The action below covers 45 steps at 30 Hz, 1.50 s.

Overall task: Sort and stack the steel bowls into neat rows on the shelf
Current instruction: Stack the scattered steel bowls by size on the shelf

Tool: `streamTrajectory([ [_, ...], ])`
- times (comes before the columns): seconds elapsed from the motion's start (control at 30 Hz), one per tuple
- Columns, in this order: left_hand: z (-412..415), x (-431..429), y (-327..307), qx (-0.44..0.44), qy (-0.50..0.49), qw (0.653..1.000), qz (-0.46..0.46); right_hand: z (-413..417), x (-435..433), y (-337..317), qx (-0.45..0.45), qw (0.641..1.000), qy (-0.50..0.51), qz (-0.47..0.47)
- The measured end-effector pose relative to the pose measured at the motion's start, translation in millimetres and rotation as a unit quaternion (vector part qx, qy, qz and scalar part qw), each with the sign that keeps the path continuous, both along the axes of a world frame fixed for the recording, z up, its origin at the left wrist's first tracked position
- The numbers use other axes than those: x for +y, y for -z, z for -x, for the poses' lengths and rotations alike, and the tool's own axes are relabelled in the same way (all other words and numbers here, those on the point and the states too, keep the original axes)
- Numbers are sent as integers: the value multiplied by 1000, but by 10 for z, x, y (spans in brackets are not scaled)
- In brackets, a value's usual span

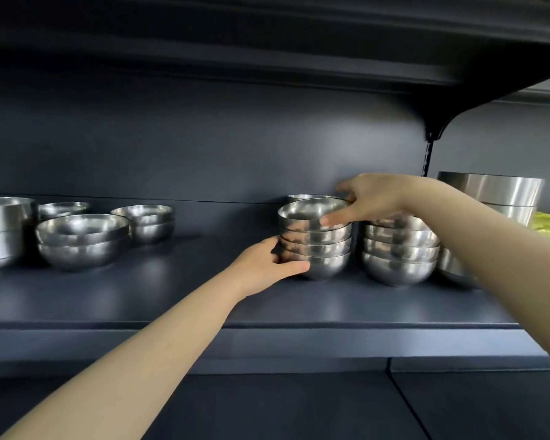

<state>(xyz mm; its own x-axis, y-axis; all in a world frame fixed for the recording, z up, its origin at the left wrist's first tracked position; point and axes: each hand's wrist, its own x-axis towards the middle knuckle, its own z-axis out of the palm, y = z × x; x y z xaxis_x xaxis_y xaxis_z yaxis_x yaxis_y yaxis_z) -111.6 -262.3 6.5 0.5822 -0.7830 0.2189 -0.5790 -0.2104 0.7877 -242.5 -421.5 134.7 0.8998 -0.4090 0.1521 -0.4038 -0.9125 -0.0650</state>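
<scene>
- Stack [315, 246]: four bowls, centre right of frame, on shelf [172, 296].
- Left hand [267, 262]: fingers curled round the lower left side of the stack, thumb against the lowest bowl.
- Right hand [373, 198]: thumb and fingers pinch top bowl [308, 211] by its rim.
- Second stack [397, 252]: just right, partly behind the right forearm.
- Other bowls [83, 239]: left of frame, well apart.

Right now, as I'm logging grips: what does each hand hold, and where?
Both hold one stack of bowls: the left hand grips the bottom bowl on its left side, the right hand pinches the top bowl at its right rim.
</scene>
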Motion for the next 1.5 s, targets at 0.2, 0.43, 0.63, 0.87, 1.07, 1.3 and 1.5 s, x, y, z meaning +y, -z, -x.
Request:
streamTrajectory([
  [0.2,27,-25,-12,12,-7,1000,2,-28,-66,27,11,1000,-2,29],
  [0.43,40,-65,-19,38,-19,998,43,-63,-58,6,15,997,1,72],
  [0.63,22,-83,-13,67,-26,996,51,6,-123,23,-7,997,-11,72],
  [0.87,50,-103,-42,86,-13,994,73,81,-204,21,-36,999,-28,13],
  [1.07,-8,-127,-18,100,-3,991,90,72,-243,45,-46,998,-35,-12],
  [1.3,21,-85,-31,76,-4,995,58,88,-216,35,-25,999,-38,2],
  [1.5,-114,399,-135,12,-83,996,4,-32,128,22,-54,993,-101,7],
])
